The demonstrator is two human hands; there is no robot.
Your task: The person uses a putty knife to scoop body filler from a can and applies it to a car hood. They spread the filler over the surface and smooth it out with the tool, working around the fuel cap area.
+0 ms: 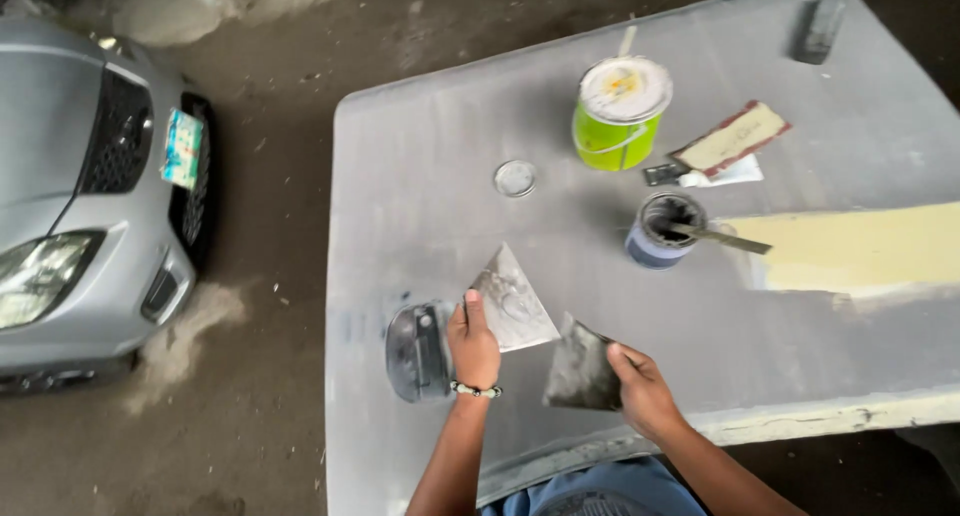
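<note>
From the head camera, the person stood at the near edge of a grey, primer-dusted panel [420, 156] that served as the counter. The left hand [473, 346] was closed on the lower corner of a pale triangular spreader [512, 301], thumb on top, so the blade lay flat on the surface with its smeared face up. The right hand [640, 386] pinched the corner of a darker scraper [583, 371], tilted with its edge toward the pale blade, a pose that would suit wiping filler from one tool to the other. The two blades sat just beside each other; whether they touched could not be told.

Just left of the left hand lay a dark rounded sanding block [418, 351], within easy reach. Farther up the panel stood a small dark tin [662, 231] with a stick resting in it, a green can [620, 114] with a smeared lid, a loose round lid [514, 178], and a flat board with a cream face [732, 138]. A cream filler patch [860, 248] covered the panel's right side. A silver car [80, 196] stood to the left on the dirt floor.
</note>
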